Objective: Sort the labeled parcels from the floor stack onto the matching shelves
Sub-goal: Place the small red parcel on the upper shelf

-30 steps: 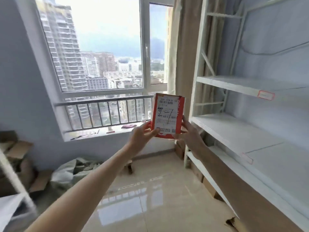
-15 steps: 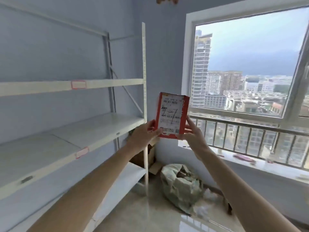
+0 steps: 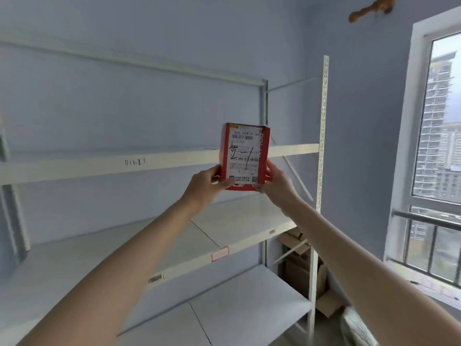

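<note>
Before white metal shelving rack (image 3: 320, 151), at its upper shelf beam, we hold small red cardboard parcel (image 3: 244, 156) upright; our left hand (image 3: 203, 186) and right hand (image 3: 275, 184) pinch its lower corners.

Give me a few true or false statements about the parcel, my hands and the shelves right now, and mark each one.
1. Both hands hold the parcel. True: the left hand and the right hand grip its lower corners.
2. The parcel lies flat on a shelf. False: it is held upright in the air in front of the shelves.
3. The parcel's label has handwriting across it. True.
4. The shelf boards in view are stacked with boxes. False: no parcels show on them.
5. The red-bordered tag sits on the edge of the shelf below the parcel. True.
6. The window is to the left of the shelves. False: it is to the right.
</note>
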